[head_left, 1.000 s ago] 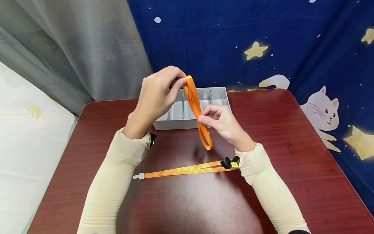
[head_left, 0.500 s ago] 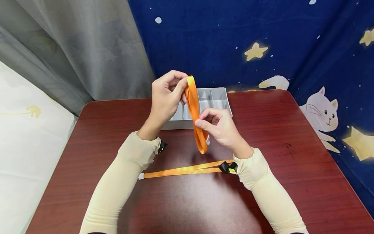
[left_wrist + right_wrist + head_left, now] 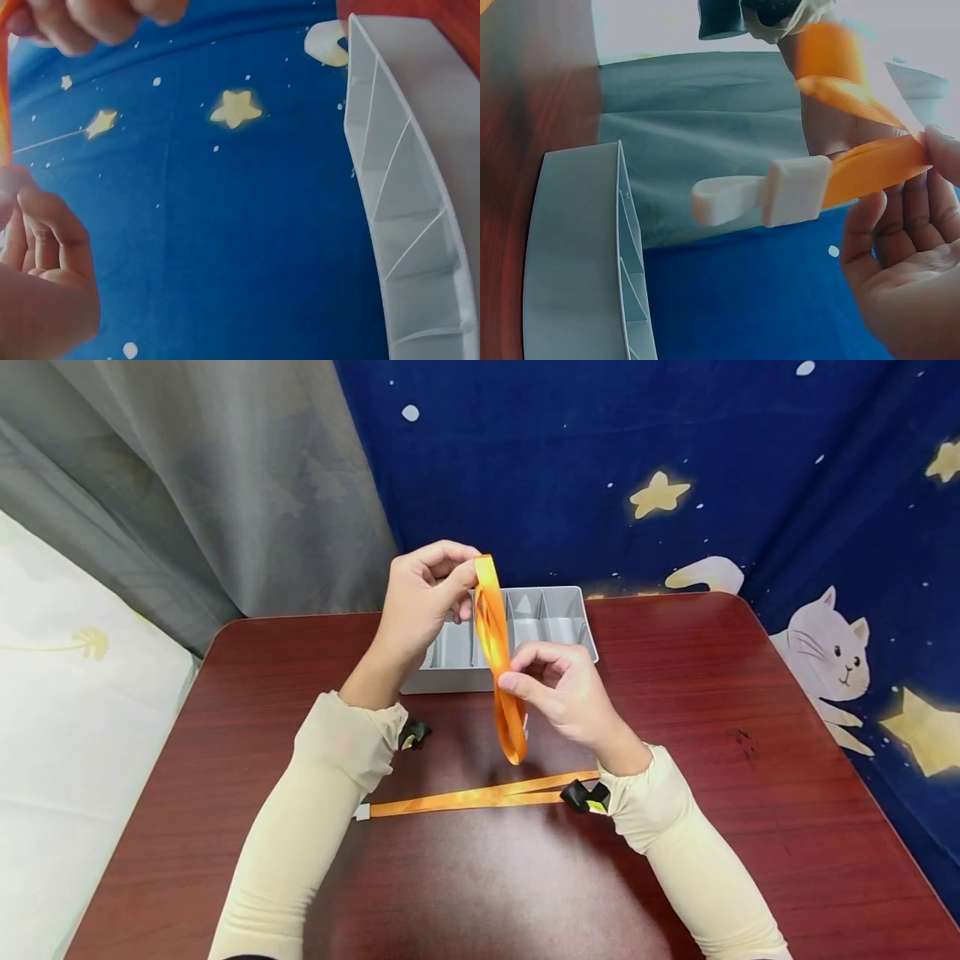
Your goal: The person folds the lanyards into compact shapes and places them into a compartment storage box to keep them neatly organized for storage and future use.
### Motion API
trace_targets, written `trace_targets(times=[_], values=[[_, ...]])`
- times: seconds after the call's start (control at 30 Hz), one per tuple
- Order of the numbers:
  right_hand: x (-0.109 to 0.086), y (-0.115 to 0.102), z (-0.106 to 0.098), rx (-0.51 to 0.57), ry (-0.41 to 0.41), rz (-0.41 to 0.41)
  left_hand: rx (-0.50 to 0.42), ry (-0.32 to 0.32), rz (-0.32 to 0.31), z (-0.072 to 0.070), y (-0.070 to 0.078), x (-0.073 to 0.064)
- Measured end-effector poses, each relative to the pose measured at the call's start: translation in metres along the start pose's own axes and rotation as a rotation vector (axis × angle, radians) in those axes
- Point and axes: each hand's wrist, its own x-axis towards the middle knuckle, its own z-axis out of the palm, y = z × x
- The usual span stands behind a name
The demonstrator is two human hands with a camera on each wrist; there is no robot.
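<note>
- Head: the left hand [image 3: 423, 597] pinches the folded orange lanyard [image 3: 491, 631] at its top, thumb to fingers; the right hand [image 3: 564, 695] pinches it midway; it hangs straighter than a second ago, lower loop shifted leftward, before the grey divided tray [image 3: 453, 682]; a second orange lanyard [image 3: 465, 799] lies unmoved on the table [image 3: 675, 710], its clip now partly behind the left sleeve [image 3: 318, 777]
- Left wrist: both hands sit at the edge, fingers curled; tray at right
- Right wrist: the held lanyard's white plastic clip [image 3: 799, 191] dangles beside the right hand's pinch
</note>
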Motion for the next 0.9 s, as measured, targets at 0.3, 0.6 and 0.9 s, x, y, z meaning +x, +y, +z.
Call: trace_targets(times=[0.3, 0.6, 0.9], values=[[0.0, 0.0, 0.001, -0.005, 0.045, -0.001, 0.15, 0.033, 0.154, 0.009, 0.009, -0.002], [-0.004, -0.001, -0.004, 0.034, 0.057, 0.014, -0.216, -0.309, -0.202, -0.011, 0.012, 0.001], [-0.003, -0.006, -0.01, 0.104, 0.06, -0.017, -0.357, -0.515, -0.241, -0.03, 0.011, 0.004]])
